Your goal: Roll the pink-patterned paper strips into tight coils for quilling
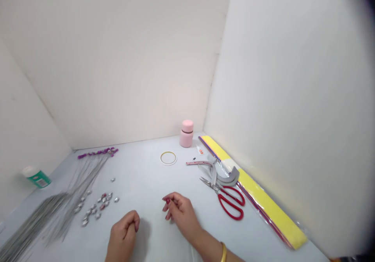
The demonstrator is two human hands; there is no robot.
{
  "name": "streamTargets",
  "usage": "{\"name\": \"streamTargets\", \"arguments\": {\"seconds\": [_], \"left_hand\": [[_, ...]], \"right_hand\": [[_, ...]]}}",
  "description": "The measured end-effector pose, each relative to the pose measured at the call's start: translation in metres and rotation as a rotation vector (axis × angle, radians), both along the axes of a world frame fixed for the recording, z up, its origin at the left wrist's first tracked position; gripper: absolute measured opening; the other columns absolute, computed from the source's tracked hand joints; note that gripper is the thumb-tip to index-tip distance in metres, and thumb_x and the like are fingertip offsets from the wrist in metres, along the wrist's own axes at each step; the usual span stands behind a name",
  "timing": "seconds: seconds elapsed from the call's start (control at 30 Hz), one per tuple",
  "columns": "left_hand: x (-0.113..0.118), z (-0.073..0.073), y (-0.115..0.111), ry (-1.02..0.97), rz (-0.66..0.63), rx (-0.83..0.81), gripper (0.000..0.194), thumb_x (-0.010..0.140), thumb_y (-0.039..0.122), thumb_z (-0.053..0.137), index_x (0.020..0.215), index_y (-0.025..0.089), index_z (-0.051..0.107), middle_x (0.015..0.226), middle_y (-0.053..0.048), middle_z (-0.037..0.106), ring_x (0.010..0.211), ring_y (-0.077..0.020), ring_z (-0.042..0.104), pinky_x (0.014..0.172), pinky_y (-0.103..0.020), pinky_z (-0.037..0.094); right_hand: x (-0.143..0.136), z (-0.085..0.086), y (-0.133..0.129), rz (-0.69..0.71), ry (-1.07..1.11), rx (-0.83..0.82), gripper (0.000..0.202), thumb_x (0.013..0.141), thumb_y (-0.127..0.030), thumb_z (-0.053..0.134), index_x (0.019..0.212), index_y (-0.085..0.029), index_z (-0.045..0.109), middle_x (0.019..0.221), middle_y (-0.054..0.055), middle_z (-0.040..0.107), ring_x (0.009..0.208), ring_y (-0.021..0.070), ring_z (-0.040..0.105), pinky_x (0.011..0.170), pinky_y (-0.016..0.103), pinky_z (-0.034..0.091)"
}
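Observation:
My left hand (pixel 123 230) is curled into a fist just above the near part of the table; whatever it may hold is hidden. To its right, my right hand (pixel 181 212) has its thumb drawn in against the index finger, with the other fingers bent. Anything between those fingertips is too small to make out. Left of my left hand lie several small silver foil-like pieces (pixel 93 209), a few of them pinkish. Closest to my right hand are scissors (pixel 231 202) with red handles, lying with their blades toward the upper left.
At left lie a bundle of thin grey wires (pixel 38 219) and purple-tipped wire stems (pixel 98 152), near a green-and-white bottle (pixel 39 178). Farther back are a ring-shaped tape roll (pixel 168 164) and a pink jar (pixel 186 134). Curled measuring tape (pixel 202 163) and yellow packaged sheets (pixel 260 199) lie at right.

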State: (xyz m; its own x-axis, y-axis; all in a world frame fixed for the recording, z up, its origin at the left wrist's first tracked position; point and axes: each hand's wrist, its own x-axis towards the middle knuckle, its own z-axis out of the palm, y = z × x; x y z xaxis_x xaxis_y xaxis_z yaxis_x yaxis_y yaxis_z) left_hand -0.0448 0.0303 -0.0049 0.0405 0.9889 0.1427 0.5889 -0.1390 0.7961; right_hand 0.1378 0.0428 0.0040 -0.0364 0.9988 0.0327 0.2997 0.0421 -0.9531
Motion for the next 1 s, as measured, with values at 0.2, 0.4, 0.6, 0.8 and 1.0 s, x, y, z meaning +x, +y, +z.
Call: {"name": "streamTargets", "arguments": {"seconds": [0.2, 0.4, 0.6, 0.8, 1.0], "left_hand": [[0.014, 0.009, 0.000, -0.066, 0.011, 0.025, 0.012, 0.077, 0.028, 0.038, 0.075, 0.021, 0.047, 0.066, 0.002, 0.051, 0.060, -0.0162, 0.050, 0.056, -0.024, 0.040], [0.018, 0.010, -0.001, 0.047, -0.101, -0.014, 0.020, 0.080, 0.035, 0.041, 0.080, 0.021, 0.055, 0.075, -0.002, 0.062, 0.070, -0.0192, 0.058, 0.067, -0.028, 0.045], [0.015, 0.009, 0.000, 0.104, -0.115, 0.013, 0.020, 0.080, 0.031, 0.041, 0.078, 0.022, 0.058, 0.076, -0.002, 0.065, 0.073, -0.0192, 0.060, 0.068, -0.028, 0.046], [0.017, 0.007, -0.001, 0.103, -0.128, 0.026, 0.020, 0.082, 0.028, 0.041, 0.079, 0.021, 0.060, 0.077, -0.003, 0.064, 0.074, -0.0189, 0.059, 0.070, -0.028, 0.046], [0.019, 0.011, -0.004, -0.033, -0.089, -0.010, 0.021, 0.082, 0.029, 0.042, 0.080, 0.021, 0.061, 0.080, -0.004, 0.065, 0.077, -0.0196, 0.059, 0.072, -0.030, 0.045]], "right_hand": [[0.087, 0.040, 0.032, -0.398, -0.430, 0.166, 0.024, 0.082, -0.024, 0.042, 0.101, -0.016, 0.055, 0.099, 0.011, 0.060, 0.085, 0.0222, 0.056, 0.076, 0.035, 0.041], [0.149, 0.028, 0.046, -0.685, -0.755, 0.091, 0.024, 0.075, -0.032, 0.052, 0.083, -0.010, 0.059, 0.093, 0.020, 0.057, 0.095, 0.0359, 0.049, 0.070, 0.044, 0.037], [0.145, 0.020, 0.049, -0.606, -0.818, 0.133, 0.016, 0.078, -0.021, 0.045, 0.076, -0.013, 0.058, 0.086, 0.015, 0.059, 0.088, 0.0301, 0.052, 0.073, 0.041, 0.036], [0.087, 0.021, 0.030, -0.293, -0.656, 0.237, 0.017, 0.082, -0.023, 0.040, 0.091, -0.016, 0.052, 0.079, 0.007, 0.061, 0.072, 0.0200, 0.056, 0.069, 0.030, 0.041], [0.033, 0.005, 0.010, 0.072, -0.484, 0.220, 0.026, 0.071, -0.014, 0.052, 0.096, -0.020, 0.057, 0.080, 0.003, 0.063, 0.076, 0.0190, 0.058, 0.070, 0.027, 0.043]]}}
